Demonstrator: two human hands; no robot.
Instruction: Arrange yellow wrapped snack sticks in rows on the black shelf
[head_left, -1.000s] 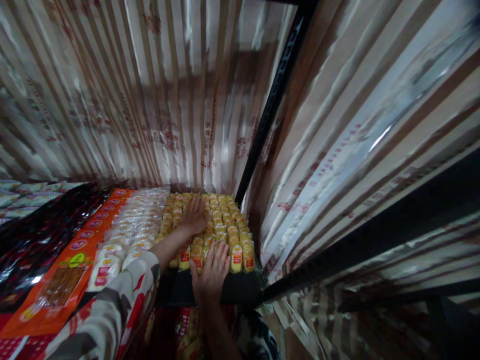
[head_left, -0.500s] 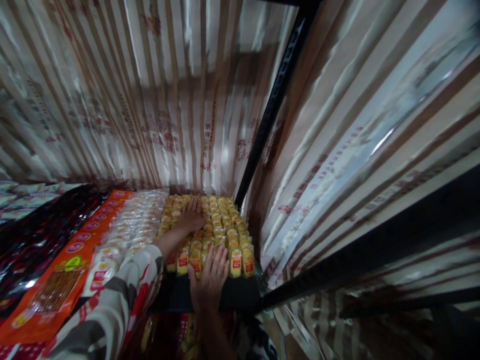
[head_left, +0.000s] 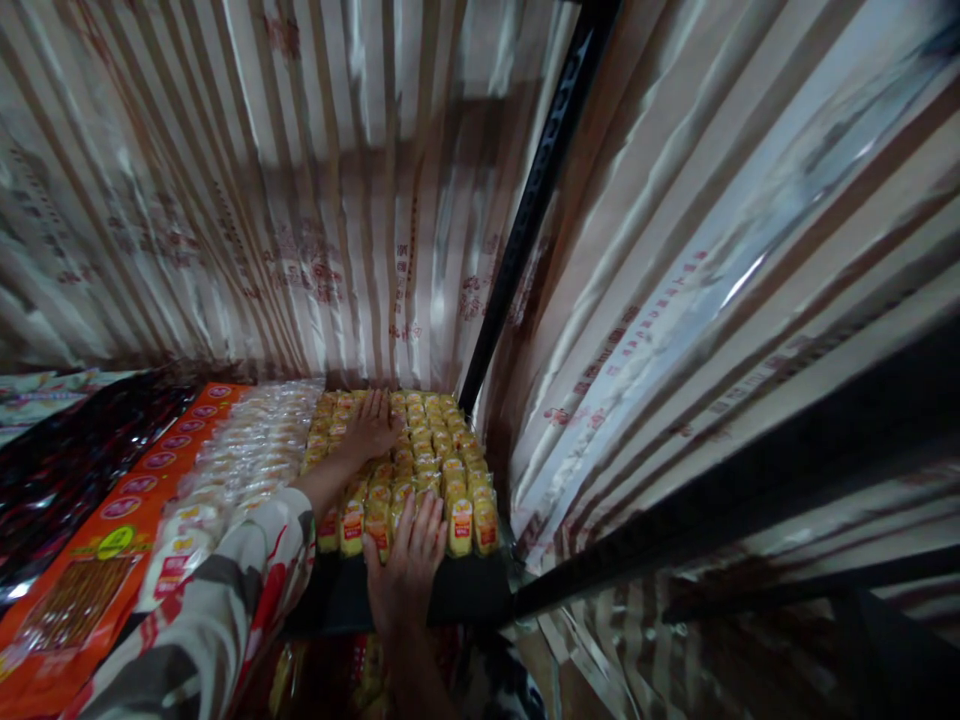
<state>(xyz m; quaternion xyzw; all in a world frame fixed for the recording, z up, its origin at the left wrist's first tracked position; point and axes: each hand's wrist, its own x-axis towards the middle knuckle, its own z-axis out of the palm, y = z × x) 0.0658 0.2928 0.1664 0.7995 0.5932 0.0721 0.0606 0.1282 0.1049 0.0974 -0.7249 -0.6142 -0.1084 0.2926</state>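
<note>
Rows of small yellow snack packets [head_left: 459, 490] with red and white labels stand close together on a dark shelf [head_left: 465, 590]. My left hand [head_left: 373, 425] lies flat on top of the packets toward the back, its fingers stretched out. At the front of the rows, my right hand [head_left: 409, 545] rests against the nearest packets with its fingers extended and its thumb apart. Neither hand is wrapped round a packet. The packets beneath both palms are hidden.
Left of the yellow rows are clear-wrapped white packets [head_left: 259, 430], orange bags of brown sticks [head_left: 150, 480] and dark glossy packs [head_left: 75, 470]. A black shelf post [head_left: 517, 250] rises at the back right corner. Pleated printed sheeting [head_left: 337, 200] hangs behind.
The view has shifted slightly, so the shelf and goods sit a little further left. Both hands keep nearly the same places on the yellow packets.
</note>
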